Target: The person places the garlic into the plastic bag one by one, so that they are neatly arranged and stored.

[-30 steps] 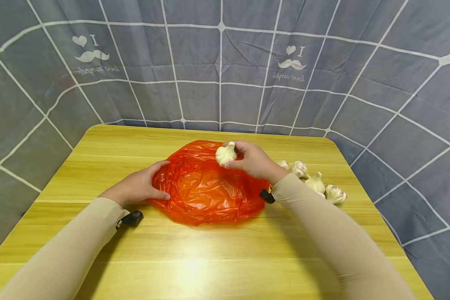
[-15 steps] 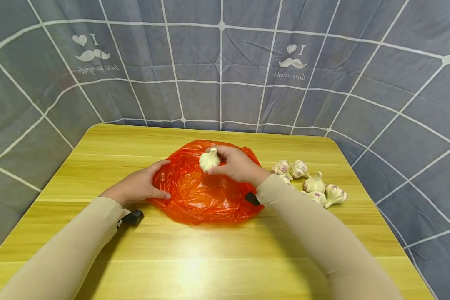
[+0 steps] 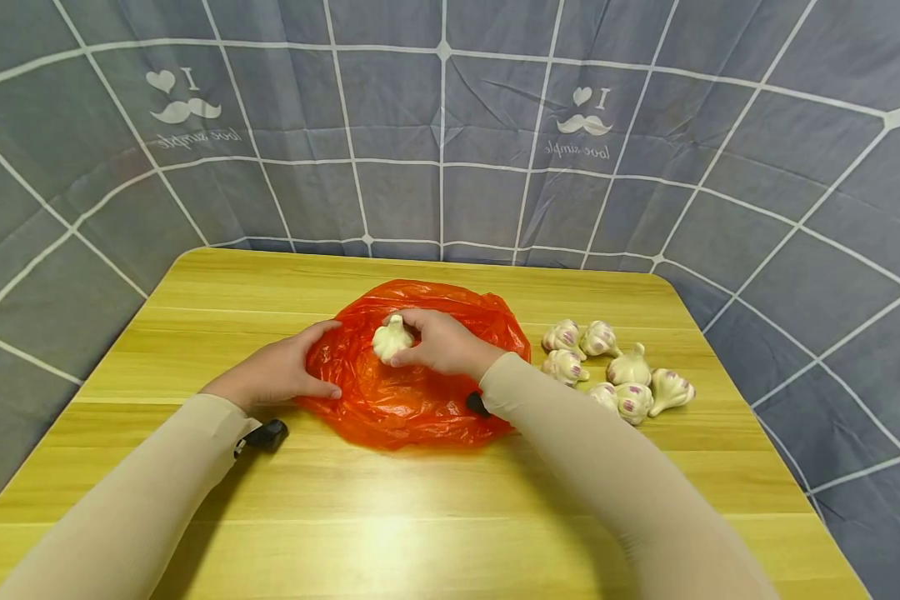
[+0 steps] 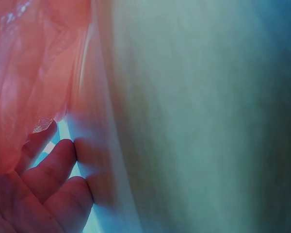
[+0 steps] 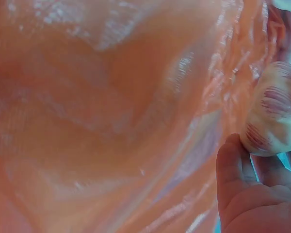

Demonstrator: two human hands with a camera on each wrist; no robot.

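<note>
A crumpled red plastic bag (image 3: pixel 420 417) lies on the wooden table with its mouth spread wide. My left hand (image 3: pixel 273 367) holds its left side, thumb toward the front and fingers round the back. In the left wrist view, bent fingers (image 4: pixel 56 170) of that hand show at the red film, their tips close over the tabletop. My right hand (image 3: pixel 442 343) grips a garlic bulb (image 3: pixel 392 340), stem up, over the bag's opening. Purple streaks mark the same garlic bulb (image 5: pixel 271 107) in the right wrist view, where the fingertips press against its side.
Several more garlic bulbs (image 3: pixel 630 367) lie in a loose group on the right of the table (image 3: pixel 390 517). A grey curtain (image 3: pixel 390 108) with white lines hangs behind the table and along its sides. Black wrist devices (image 3: pixel 268 435) sit under both sleeves.
My right hand has carried the garlic bulb left and down, deeper over the bag's opening. The garlic group on the right has come into fuller view. My left hand stays where it was.
</note>
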